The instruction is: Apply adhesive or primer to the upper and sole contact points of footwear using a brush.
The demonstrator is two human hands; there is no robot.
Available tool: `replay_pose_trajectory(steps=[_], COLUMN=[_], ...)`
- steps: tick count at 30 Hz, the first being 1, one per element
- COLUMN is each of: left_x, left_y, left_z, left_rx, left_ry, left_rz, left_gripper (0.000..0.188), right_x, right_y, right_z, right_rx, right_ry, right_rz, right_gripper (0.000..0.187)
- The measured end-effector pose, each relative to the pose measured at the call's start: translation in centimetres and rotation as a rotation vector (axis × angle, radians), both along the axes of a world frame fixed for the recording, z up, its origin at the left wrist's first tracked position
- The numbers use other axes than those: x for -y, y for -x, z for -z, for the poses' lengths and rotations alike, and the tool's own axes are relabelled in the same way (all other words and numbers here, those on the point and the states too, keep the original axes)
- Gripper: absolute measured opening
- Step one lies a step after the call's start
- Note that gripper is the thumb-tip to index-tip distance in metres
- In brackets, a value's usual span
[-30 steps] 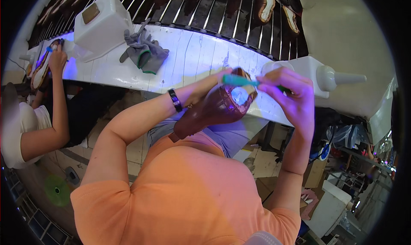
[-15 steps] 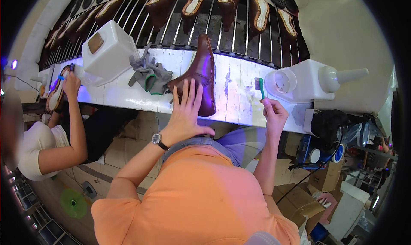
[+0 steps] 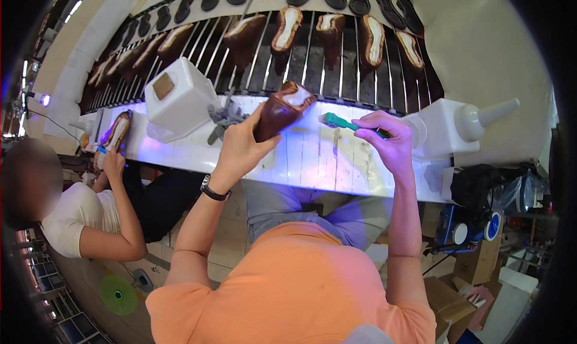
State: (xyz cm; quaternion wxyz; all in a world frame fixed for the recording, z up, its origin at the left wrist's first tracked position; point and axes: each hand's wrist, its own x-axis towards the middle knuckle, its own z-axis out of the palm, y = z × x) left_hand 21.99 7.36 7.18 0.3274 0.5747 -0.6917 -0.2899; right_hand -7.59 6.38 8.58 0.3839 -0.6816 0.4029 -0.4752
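A dark brown leather boot [image 3: 275,117] is raised over the white bench, its pale unsoled bottom tilted up and partly facing me. My left hand [image 3: 243,143] is closed around it, thumb on the near side. My right hand [image 3: 384,136] pinches the handle of a small green brush [image 3: 340,121] like a toothbrush. Its bristled head points left toward the boot, with a gap between them. Grey gloves [image 3: 227,120] lie behind my left hand, partly hidden. To the right of my right hand stands a white plastic container, its round cup partly covered by the hand.
Beyond the white bench [image 3: 336,170], a roller conveyor [image 3: 308,61] carries several upturned boots, with black soles [image 3: 359,1] on a ledge behind. A white jug [image 3: 180,100] stands left; the white container [image 3: 442,127] has a spout. At far left a co-worker's hand [image 3: 112,164] works on another boot.
My left hand has gone from resting on the boot to lifting and turning it, bottom up. My right hand has raised the brush and swung its head leftward, toward the boot.
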Motion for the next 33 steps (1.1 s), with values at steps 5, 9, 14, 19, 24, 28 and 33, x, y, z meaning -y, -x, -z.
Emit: replay_pose_trajectory(steps=[5,9,14,19,24,28,33], left_x=[0.0,0.5,0.9,1.2,1.5,1.9,3.3], left_y=[-0.2,-0.9,-1.0,-0.9,-1.3,-2.5,-4.2], left_z=[-1.2,-1.1,-1.4,-2.0,-0.5,0.8,-1.4], left_rx=[0.096,0.037,0.038,0.072,-0.02,-0.411,-1.018], left_ry=[0.0,-0.013,-0.004,-0.038,0.054,-0.032,-0.059], left_rz=[0.026,0.035,0.043,0.034,-0.005,-0.109,-0.309], left_gripper=[0.071,0.071,0.068,0.066,0.062,0.05,0.03], right_x=[3.3,5.3,6.5,7.2,6.8,6.0,3.4], right_y=[-1.5,-1.7,-2.8,-3.9,-5.9,-5.7,-3.2], right_z=[-1.1,-0.3,-0.7,-1.3,-2.5,-0.9,4.8], right_rx=[-0.117,-0.1,-0.173,-0.243,-0.23,0.101,0.152], right_ry=[0.067,0.073,0.065,0.083,0.315,0.237,0.007], right_rz=[-0.108,-0.163,-0.197,-0.171,-0.003,0.238,0.433], right_gripper=[0.019,0.019,0.019,0.018,0.016,0.012,0.01])
